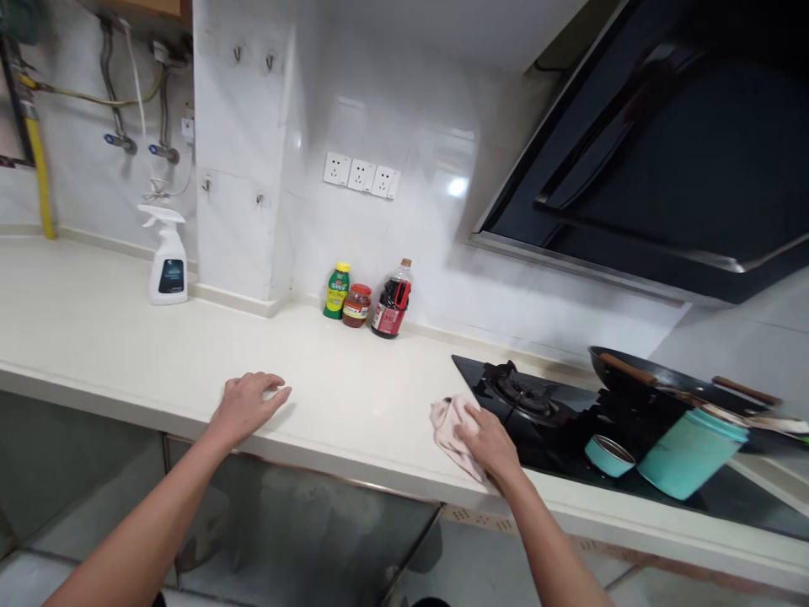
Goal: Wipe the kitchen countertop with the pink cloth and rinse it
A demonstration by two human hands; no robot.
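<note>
My right hand (490, 440): fingers curled onto the pink cloth (451, 424), which lies on the tabletop (354, 413).
Pink cloth: just left of the black stove (543, 448), long axis slanting from back left toward the front edge; my right is nearer.
My left hand (249, 408): well left of the cloth, thumb and fingers apart, grasping nothing.
Sauce bottle (388, 310): farther back, upright near the wall.
</note>
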